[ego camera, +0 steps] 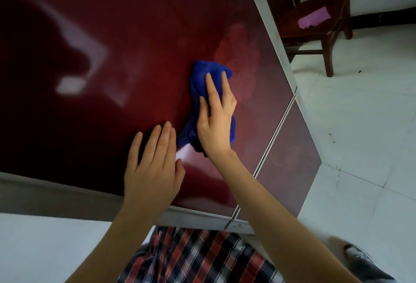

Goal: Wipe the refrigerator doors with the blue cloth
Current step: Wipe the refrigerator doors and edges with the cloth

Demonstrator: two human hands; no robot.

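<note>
A glossy dark red refrigerator door (126, 35) fills most of the view. A crumpled blue cloth (202, 73) lies against it near the door's right side. My right hand (216, 120) presses flat on the cloth with straight fingers, covering its middle. My left hand (153, 170) rests flat on the bare door just left of the cloth, fingers straight and together. A thin gap (274, 134) separates this door from a second red door panel (290, 165) lower right.
A dark wooden chair (315, 19) with a purple cloth (314, 18) on its seat stands on the white tiled floor (360, 125) at the upper right, close to the refrigerator's grey side edge (270, 26). My plaid shirt and a grey shoe (358, 258) show at the bottom.
</note>
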